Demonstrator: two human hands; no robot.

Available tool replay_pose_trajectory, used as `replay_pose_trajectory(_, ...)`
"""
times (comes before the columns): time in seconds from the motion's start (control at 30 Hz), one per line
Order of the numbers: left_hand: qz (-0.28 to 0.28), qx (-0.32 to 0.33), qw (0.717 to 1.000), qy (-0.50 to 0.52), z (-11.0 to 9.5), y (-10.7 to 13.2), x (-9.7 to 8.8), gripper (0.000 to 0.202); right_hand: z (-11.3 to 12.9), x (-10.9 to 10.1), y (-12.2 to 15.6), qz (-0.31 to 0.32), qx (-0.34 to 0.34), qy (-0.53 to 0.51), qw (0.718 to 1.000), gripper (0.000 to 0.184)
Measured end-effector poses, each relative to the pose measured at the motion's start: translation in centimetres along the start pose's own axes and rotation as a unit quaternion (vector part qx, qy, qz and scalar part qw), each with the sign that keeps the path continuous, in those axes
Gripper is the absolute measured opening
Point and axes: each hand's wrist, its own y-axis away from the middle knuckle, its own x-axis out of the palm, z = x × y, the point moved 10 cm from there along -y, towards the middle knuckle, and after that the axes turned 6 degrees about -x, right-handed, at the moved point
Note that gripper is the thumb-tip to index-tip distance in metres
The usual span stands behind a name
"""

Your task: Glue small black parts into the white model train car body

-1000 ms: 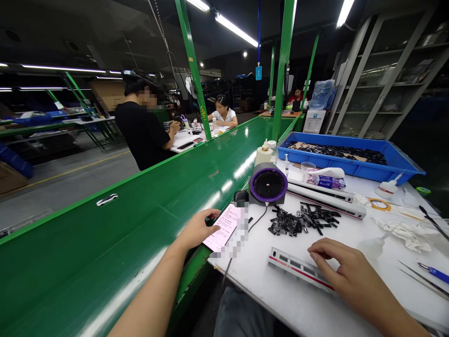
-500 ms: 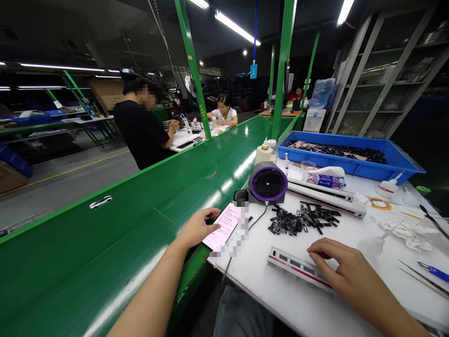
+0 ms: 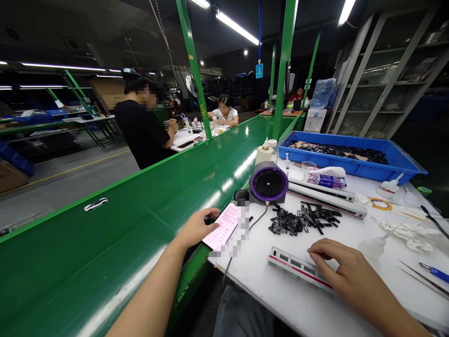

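A phone (image 3: 220, 229) with a pink page of text lies at the table's left edge. My left hand (image 3: 197, 228) is at its left side, fingers apart, the thumb over the screen. On the white table, a model train car (image 3: 291, 263), white with a red stripe and dark windows, lies in front of me. My right hand (image 3: 345, 269) is over its right end, hiding that part. The thumb and forefinger come together just above the car; whatever is between them, if anything, is hidden. Beyond the car lies a pile of small black parts (image 3: 289, 220).
A purple-rimmed fan (image 3: 269, 183) stands behind the phone. Farther back are longer model train cars (image 3: 326, 199), a tissue pack (image 3: 326, 179) and a blue tray (image 3: 351, 161) of black parts. Tweezers (image 3: 423, 281) and a blue pen (image 3: 438, 274) lie right. A green conveyor trough (image 3: 140, 234) runs left.
The text on the phone screen has changed. A small white object in the green trough has shifted slightly left and nearer. Both hands have stayed in place.
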Motion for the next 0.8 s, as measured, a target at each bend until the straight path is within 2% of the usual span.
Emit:
replay_pose_trajectory(0.23, 0.018, 0.011, 1.000, -0.011, 0.09, 0.17, 0.44, 0.064, 0.19, 0.03, -0.06, 0.001, -0.005, 0.000, 1.000, 0.024)
replay_pose_trajectory(0.8, 0.003, 0.002, 1.000, -0.028, -0.01, 0.07, 0.40, 0.061, 0.37, 0.02, 0.08, 0.006, -0.008, 0.007, 1.000, 0.024)
